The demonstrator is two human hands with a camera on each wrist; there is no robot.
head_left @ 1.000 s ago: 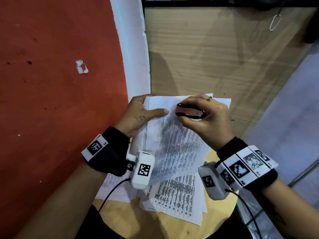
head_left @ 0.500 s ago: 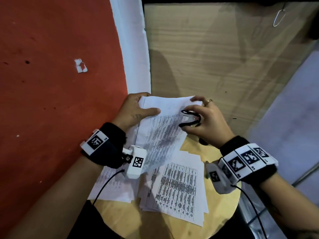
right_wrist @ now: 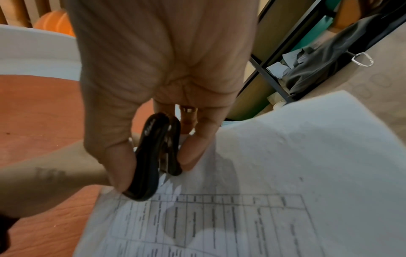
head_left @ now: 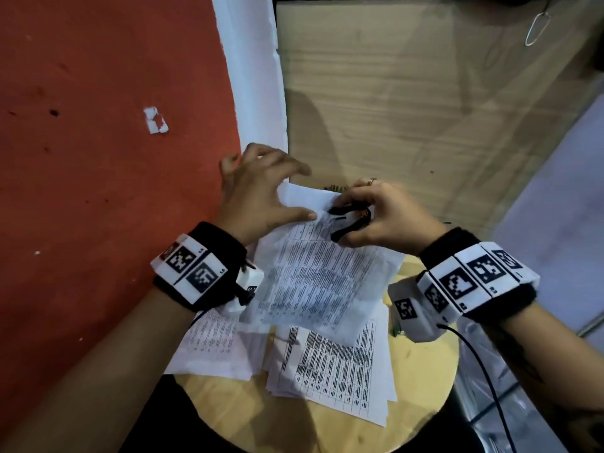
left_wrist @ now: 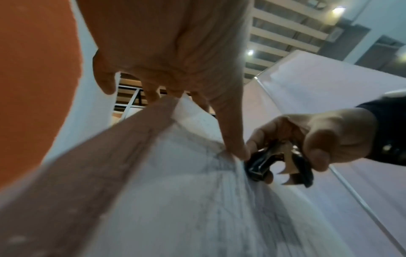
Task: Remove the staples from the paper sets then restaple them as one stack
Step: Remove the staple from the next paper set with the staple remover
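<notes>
Still in the staple-removal stage, by the look of it. Black staple remover (head_left: 349, 222) pinched between thumb and fingers of the right hand (head_left: 385, 220), claws spread apart in the left wrist view and set at the far top corner of the held paper set (head_left: 320, 273), a printed table sheet lifted off the tabletop (head_left: 421, 387) and tilted up toward the far side. Left hand (head_left: 261, 194) with fingers spread and fairly straight, thumb tip pressing the sheet just beside the remover, other fingers behind the top edge, steadying rather than clutching. Cannot tell whether the staple in this corner is already out: corner blurred and hidden by the remover and fingertips. On the near side, flat on the round wooden tabletop, more printed paper: one sheaf (head_left: 336, 371) fanned and skewed near centre, another sheet (head_left: 209, 348) to the left, partly under the left wrist. Loose fanning suggests at least one of those sets already freed, though not certain. No stapler visible in any view, and no squared-up single stack yet. Left to do, judged from this: finish this corner, free any set still bound, gather and align all sheets, then restaple as one.
</notes>
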